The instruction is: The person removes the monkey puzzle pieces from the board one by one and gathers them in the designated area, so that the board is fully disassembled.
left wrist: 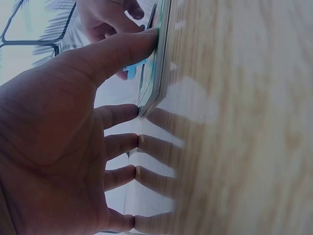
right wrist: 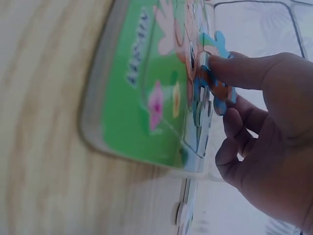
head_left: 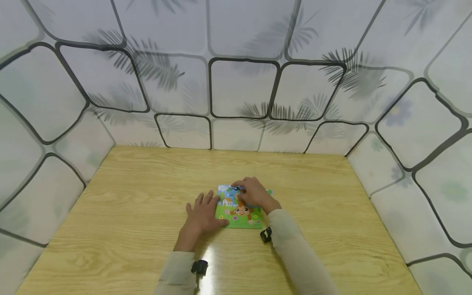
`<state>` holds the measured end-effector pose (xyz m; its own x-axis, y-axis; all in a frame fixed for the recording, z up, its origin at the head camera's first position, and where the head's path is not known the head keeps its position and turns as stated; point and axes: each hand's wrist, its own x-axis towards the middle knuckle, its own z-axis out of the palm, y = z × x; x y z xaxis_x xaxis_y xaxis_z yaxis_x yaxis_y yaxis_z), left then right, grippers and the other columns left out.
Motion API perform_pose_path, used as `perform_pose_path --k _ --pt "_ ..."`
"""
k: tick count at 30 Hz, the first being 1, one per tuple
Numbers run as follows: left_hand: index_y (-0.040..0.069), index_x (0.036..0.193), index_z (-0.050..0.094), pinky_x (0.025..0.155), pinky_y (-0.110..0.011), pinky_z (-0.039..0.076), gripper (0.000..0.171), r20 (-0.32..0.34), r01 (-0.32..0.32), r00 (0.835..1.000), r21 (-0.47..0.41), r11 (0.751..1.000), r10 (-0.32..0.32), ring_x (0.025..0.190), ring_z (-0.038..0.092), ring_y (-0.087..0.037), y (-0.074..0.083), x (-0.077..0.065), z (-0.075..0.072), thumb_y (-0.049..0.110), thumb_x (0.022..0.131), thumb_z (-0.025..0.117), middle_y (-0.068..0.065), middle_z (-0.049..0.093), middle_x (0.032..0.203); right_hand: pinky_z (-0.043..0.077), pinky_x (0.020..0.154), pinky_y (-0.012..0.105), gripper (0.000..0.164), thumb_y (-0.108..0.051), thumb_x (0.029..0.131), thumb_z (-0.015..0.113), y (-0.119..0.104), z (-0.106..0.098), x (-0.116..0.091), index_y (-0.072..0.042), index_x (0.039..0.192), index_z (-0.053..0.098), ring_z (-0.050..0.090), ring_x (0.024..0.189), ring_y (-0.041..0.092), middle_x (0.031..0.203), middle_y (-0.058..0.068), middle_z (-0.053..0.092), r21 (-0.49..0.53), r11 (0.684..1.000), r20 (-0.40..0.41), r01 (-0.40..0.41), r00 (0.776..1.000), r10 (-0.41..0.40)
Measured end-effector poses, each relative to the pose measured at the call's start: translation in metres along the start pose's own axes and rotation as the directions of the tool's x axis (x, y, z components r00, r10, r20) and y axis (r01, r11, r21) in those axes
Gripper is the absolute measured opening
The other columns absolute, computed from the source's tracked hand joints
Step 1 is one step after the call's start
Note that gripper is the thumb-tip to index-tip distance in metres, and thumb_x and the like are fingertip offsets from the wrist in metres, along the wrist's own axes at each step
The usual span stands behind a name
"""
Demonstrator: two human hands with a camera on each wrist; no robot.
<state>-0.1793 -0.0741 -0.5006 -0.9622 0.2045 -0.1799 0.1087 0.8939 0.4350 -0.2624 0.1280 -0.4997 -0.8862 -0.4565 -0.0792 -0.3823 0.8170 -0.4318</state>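
A jigsaw puzzle board [head_left: 243,221] with a cartoon monkey, a small house and a green lawn lies flat on the table. My left hand [head_left: 203,215] is spread at its left side. In the left wrist view the thumb [left wrist: 142,43] presses on the board's edge, one fingertip touches its corner, and the other fingertips rest on the table. Above the board's upper part, my right hand [head_left: 254,192] pinches a blue and brown puzzle piece [right wrist: 221,90] between thumb and fingers. That piece is tilted up from the picture, and the hand hides part of the board beneath.
Another puzzle piece [head_left: 270,191] shows beside the board's upper right corner, partly behind the right hand. The wooden table [head_left: 147,176] meets patterned walls [head_left: 239,90] at the back and both sides. A black strap [head_left: 199,267] is on the left wrist.
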Motion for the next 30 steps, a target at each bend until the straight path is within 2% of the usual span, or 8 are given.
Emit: perform_pose_path --k 3,5,8,10,13,18,23,30 --pt "0.014 0.148 0.039 0.106 -0.078 0.014 0.089 0.0 0.0 1.0 -0.003 1.0 0.0 0.147 0.019 -0.041 0.0 0.0 0.0 0.056 0.077 0.073 -0.012 0.025 0.16 0.049 0.097 0.044 0.04 -0.022 0.092 0.066 0.001 0.0 0.0 -0.021 0.131 0.06 0.062 0.107 0.026 0.118 0.008 0.066 0.065 0.998 -0.01 -0.006 1.0 0.006" --pt "0.014 0.148 0.039 0.106 -0.078 0.014 0.089 -0.001 -0.002 1.0 -0.002 1.0 0.002 0.147 0.018 -0.041 0.0 0.001 0.0 0.056 0.077 0.072 -0.012 0.025 0.16 0.052 0.095 0.044 0.037 -0.022 0.092 0.066 0.003 0.0 -0.001 -0.019 0.129 0.062 0.065 0.107 0.024 0.118 0.008 0.068 0.115 0.993 -0.01 -0.022 1.0 0.024" --pt "0.014 0.148 0.039 0.106 -0.078 0.014 0.089 -0.002 -0.004 1.0 -0.001 1.0 0.004 0.147 0.019 -0.041 -0.001 0.001 0.0 0.055 0.077 0.073 -0.012 0.026 0.16 0.054 0.086 0.04 0.029 -0.024 0.092 0.067 0.006 0.001 -0.002 -0.02 0.121 0.066 0.067 0.095 0.017 0.108 0.003 0.071 0.173 0.984 -0.018 -0.038 0.999 0.042" --pt "0.014 0.148 0.038 0.106 -0.078 0.014 0.089 -0.001 -0.004 1.0 0.001 1.0 0.004 0.147 0.018 -0.041 -0.001 0.001 0.0 0.056 0.077 0.072 -0.012 0.025 0.16 0.054 0.08 0.036 0.028 -0.026 0.092 0.066 0.009 0.001 -0.004 -0.022 0.12 0.066 0.065 0.084 0.011 0.099 -0.001 0.072 0.188 0.982 -0.023 -0.026 0.999 0.03" --pt "0.013 0.148 0.038 0.106 -0.078 0.014 0.089 0.001 -0.006 1.0 0.001 1.0 0.006 0.147 0.018 -0.041 -0.001 0.002 0.0 0.056 0.077 0.072 -0.012 0.025 0.16 0.053 0.074 0.034 0.03 -0.028 0.093 0.065 0.012 0.0 -0.006 -0.023 0.122 0.065 0.062 0.075 0.007 0.095 -0.002 0.071 0.209 0.978 -0.049 -0.001 0.999 0.011" --pt "0.013 0.148 0.038 0.106 -0.078 0.014 0.09 0.001 -0.006 1.0 -0.002 1.0 0.006 0.147 0.018 -0.041 -0.002 0.002 0.001 0.056 0.077 0.073 -0.012 0.025 0.16 0.049 0.069 0.031 0.026 -0.025 0.095 0.062 0.019 -0.003 -0.009 -0.021 0.121 0.064 0.059 0.075 0.009 0.092 -0.002 0.068 0.245 0.97 -0.096 -0.002 0.995 0.026" --pt "0.012 0.148 0.039 0.106 -0.077 0.015 0.09 -0.002 0.002 1.0 -0.013 1.0 -0.002 0.147 0.019 -0.042 -0.001 0.002 0.001 0.054 0.077 0.073 -0.013 0.027 0.16 0.044 0.065 0.03 0.02 -0.025 0.096 0.061 0.028 -0.007 -0.015 -0.025 0.115 0.066 0.052 0.069 0.013 0.082 -0.004 0.062 0.259 0.966 -0.119 -0.027 0.991 0.06" --pt "0.011 0.148 0.038 0.106 -0.077 0.014 0.091 -0.003 0.004 1.0 -0.012 1.0 -0.004 0.147 0.019 -0.041 0.0 0.002 0.0 0.053 0.076 0.074 -0.012 0.026 0.16 0.043 0.065 0.03 0.022 -0.023 0.096 0.06 0.048 -0.015 -0.026 -0.021 0.117 0.066 0.052 0.068 0.013 0.089 -0.001 0.066 0.266 0.963 -0.162 -0.031 0.984 0.077"
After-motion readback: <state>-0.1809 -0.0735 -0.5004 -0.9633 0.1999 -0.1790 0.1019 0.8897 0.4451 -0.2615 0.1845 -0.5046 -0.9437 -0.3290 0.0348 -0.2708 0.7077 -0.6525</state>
